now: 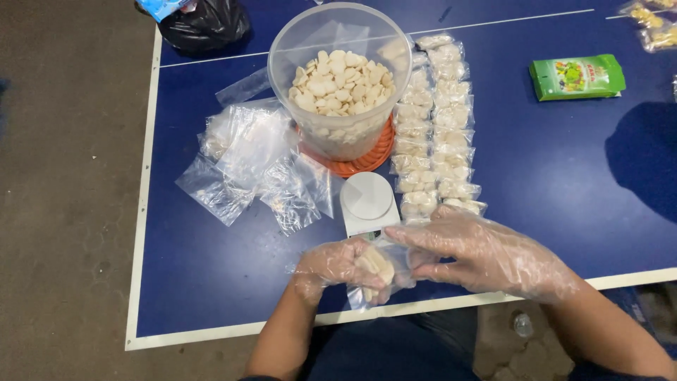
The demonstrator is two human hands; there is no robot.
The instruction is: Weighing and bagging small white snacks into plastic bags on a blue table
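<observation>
A blue table is seen beneath the grip; beyond it a clear tub of pale pieces is stood on an orange lid; a white scale lies just ahead of the grip; filled packets are lined up ahead and to the right; a small bag of pale pieces is grasped by the gloved left hand and pinched at its top by the gloved right hand.

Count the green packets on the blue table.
1. The green packet lies flat near the far right of the blue table, apart from the rows of filled clear bags. More could lie outside the picture.
</observation>
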